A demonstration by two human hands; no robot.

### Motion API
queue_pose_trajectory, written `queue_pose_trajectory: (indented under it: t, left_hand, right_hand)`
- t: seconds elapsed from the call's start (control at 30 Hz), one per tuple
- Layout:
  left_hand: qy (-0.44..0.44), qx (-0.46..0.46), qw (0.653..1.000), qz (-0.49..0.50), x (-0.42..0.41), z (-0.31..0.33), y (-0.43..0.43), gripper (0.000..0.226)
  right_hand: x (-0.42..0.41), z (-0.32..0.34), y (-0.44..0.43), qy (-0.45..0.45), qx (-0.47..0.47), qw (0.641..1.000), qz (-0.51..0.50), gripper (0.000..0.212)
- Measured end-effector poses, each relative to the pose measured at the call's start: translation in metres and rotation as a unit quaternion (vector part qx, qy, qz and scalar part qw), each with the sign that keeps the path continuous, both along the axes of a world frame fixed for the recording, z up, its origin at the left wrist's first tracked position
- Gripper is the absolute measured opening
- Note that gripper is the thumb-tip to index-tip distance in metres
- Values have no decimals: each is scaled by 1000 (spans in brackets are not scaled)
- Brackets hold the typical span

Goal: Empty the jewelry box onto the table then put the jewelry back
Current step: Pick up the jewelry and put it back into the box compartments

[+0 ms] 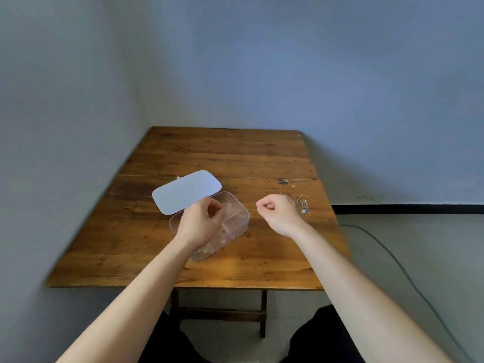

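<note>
A clear plastic jewelry box [237,221] stands open on the wooden table [157,231], its pale lid [186,191] tilted back to the far left. Small pieces of jewelry [207,248] lie in its near compartment. My left hand [200,222] hovers over the box with fingers curled and pinched; whether it holds anything is hidden. My right hand [279,213] is to the right of the box, fingers closed in a loose fist above the table. A silver chain with a pendant [303,204] lies on the table just right of that hand.
The table stands in a corner, with walls at its left and far sides. Its near edge is close to my knees [322,334]. A cable [392,260] runs along the floor to the right.
</note>
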State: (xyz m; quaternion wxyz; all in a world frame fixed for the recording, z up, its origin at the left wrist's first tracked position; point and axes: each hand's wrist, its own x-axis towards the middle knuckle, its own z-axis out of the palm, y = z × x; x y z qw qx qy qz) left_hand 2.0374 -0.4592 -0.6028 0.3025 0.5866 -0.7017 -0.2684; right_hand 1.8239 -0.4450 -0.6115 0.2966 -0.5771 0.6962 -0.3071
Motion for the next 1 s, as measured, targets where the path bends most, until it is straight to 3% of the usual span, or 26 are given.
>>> queue_pose_trajectory:
  t: [0.13, 0.23, 0.37, 0.43, 0.57, 0.73, 1.0]
  left_hand:
    - [-70, -31, 994, -77, -45, -4, -14, 29]
    - [-139, -45, 981, -131, -80, -10, -30, 38]
    - [-247, 27, 946, -206, -116, -20, -58, 40]
    - [-300, 70, 926, -220, -129, -25, -72, 52]
    - [-327, 95, 919, -200, -148, -38, -91, 73]
    - [-361, 83, 905, -208, -162, -53, -104, 61]
    - [-352, 51, 892, -279, -142, -49, -94, 49]
  right_hand:
    - [-46, -18, 4, 2, 19, 998, -59, 19]
    - [-75, -37, 4, 40, 39, 993, -107, 34]
    - [-104, -63, -2, 68, 47, 987, -139, 57]
    - [-112, -74, -9, 71, 45, 988, -133, 70]
    - [-120, -85, -31, 130, 75, 982, -112, 93]
    - [-118, -89, -41, 296, 10, 951, -91, 81]
    - [-124, -87, -17, 196, -143, 967, -70, 27]
